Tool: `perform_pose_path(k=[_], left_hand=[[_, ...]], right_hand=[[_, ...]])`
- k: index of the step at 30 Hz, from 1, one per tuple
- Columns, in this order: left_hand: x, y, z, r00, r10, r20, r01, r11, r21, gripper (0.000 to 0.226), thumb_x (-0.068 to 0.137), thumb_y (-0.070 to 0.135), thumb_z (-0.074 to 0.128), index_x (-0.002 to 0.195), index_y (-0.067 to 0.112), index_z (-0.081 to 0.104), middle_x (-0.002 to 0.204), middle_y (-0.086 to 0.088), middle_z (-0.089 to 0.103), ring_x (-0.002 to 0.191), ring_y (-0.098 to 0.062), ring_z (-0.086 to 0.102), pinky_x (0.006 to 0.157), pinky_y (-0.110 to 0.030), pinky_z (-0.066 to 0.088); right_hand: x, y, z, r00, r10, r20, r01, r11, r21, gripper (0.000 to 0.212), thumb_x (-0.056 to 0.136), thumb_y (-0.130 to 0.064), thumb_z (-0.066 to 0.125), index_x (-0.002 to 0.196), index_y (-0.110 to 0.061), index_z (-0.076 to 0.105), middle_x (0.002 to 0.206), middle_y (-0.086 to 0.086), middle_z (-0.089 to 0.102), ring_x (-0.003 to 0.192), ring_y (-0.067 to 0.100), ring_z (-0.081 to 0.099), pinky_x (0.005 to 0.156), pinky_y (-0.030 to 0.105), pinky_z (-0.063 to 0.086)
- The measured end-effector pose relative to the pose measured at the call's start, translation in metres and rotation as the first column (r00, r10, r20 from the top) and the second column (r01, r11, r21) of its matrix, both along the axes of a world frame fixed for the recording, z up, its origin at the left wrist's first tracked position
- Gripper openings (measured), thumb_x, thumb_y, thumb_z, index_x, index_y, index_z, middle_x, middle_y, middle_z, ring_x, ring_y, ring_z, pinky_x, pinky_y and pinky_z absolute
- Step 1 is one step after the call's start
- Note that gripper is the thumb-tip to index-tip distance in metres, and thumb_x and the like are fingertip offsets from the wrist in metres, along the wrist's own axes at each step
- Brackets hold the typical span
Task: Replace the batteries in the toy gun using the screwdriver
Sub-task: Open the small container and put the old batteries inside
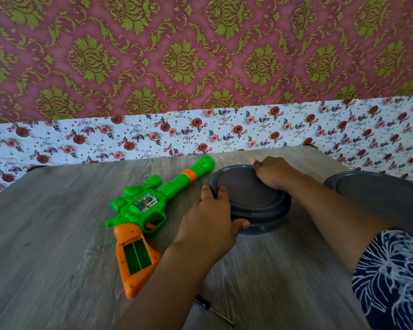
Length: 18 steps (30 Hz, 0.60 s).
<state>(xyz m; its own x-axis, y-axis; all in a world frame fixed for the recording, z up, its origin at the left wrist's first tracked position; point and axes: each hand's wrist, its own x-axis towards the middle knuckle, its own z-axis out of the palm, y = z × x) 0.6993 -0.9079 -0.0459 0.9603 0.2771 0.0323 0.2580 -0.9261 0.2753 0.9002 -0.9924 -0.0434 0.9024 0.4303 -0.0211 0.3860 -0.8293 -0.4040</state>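
screwdriver (214, 312) lies nearest, untouched. l hand (209, 220) & r hand (271, 173) both grip grey container (250, 194), prob. lidded. sudden pop-off could scatter contents near toy gun (148, 210).

A grey wood-grain table (57, 234) fills the lower frame. On it, left of centre, lies a green and orange toy gun (150, 215). At centre sits a stack of dark grey plates (260, 206), another grey plate (379, 194) at right. A screwdriver (214, 310) lies at bottom centre.
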Motion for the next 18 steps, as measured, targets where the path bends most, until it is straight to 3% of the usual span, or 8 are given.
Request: perform_pose_path(k=[6, 10, 14, 18], left_hand=[[0.000, 0.002, 0.001, 1.000, -0.012, 0.009, 0.012, 1.000, 0.000, 0.083, 0.089, 0.057, 0.048, 0.151, 0.016, 0.010, 0.155, -0.016, 0.013, 0.135, -0.034, 0.034, 0.106, -0.041, 0.038], [0.000, 0.001, 0.001, 1.000, -0.016, 0.003, 0.016, 1.000, 0.003, 0.082, 0.089, 0.056, 0.047, 0.151, 0.015, 0.010, 0.155, -0.016, 0.012, 0.134, -0.035, 0.034, 0.105, -0.042, 0.038], [-0.001, 0.001, 0.000, 1.000, -0.015, 0.014, 0.015, 1.000, 0.020, 0.081, 0.090, 0.055, 0.047, 0.150, 0.014, 0.011, 0.153, -0.018, 0.017, 0.131, -0.035, 0.039, 0.102, -0.041, 0.040], [0.001, 0.001, -0.002, 1.000, -0.011, 0.015, 0.011, 0.999, 0.030, 0.083, 0.090, 0.054, 0.047, 0.151, 0.013, 0.008, 0.154, -0.020, 0.017, 0.131, -0.036, 0.039, 0.103, -0.041, 0.041]], right_hand=[[-0.003, -0.001, 0.003, 1.000, 0.016, 0.000, -0.015, 0.996, -0.089, 0.059, 0.100, -0.044, 0.018, 0.122, 0.001, 0.049, 0.119, 0.024, 0.055, 0.103, 0.034, 0.055, 0.082, 0.035, 0.039], [-0.008, 0.003, 0.020, 0.986, 0.112, 0.123, -0.086, 0.976, -0.199, 0.052, 0.099, -0.045, 0.021, 0.120, -0.008, 0.052, 0.122, 0.017, 0.056, 0.107, 0.030, 0.054, 0.091, 0.039, 0.042], [-0.030, 0.030, 0.021, 0.953, 0.296, 0.060, -0.284, 0.945, -0.162, 0.050, 0.097, -0.050, 0.022, 0.140, -0.027, 0.036, 0.150, 0.007, 0.035, 0.135, 0.029, 0.033, 0.111, 0.049, 0.024], [-0.043, 0.041, 0.010, 0.953, 0.289, 0.090, -0.260, 0.934, -0.245, 0.052, 0.096, -0.053, 0.014, 0.144, -0.033, 0.024, 0.153, 0.002, 0.025, 0.139, 0.031, 0.022, 0.109, 0.056, 0.012]])
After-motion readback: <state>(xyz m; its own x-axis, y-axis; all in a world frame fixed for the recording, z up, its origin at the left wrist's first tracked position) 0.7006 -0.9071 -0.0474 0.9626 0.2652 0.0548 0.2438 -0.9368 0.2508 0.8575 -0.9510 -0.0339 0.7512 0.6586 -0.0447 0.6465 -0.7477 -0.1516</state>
